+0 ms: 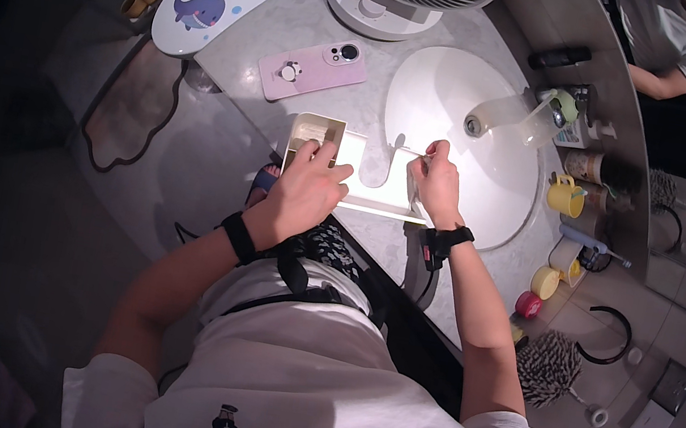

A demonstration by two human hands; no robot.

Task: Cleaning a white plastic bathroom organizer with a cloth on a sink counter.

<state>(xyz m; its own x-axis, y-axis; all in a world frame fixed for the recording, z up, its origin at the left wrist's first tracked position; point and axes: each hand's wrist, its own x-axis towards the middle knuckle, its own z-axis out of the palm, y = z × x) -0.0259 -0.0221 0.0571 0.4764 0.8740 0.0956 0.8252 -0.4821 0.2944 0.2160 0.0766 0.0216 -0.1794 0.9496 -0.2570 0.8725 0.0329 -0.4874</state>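
A white plastic rack [378, 201] with a U-shaped cutout lies across the counter's front edge and the sink rim, brightly lit. At its left end is a deeper beige compartment [319, 123]. My left hand [310, 185] is over that compartment, its fingers spread and some fingertips reaching inside; whether they grip is hidden. The fingers of my right hand [437, 185] are curled closed at the rack's right end, thumb against its edge. A pale, shiny bit shows beneath this hand, too overexposed to make out. Black bands circle both wrists.
The white sink [420, 77] with its drain lies beyond my right hand. A pink phone [313, 69] and a white fan [384, 7] are on the counter. A yellow mug [566, 195] and several toiletries line the mirror. A toilet lid [204, 7] is at far left.
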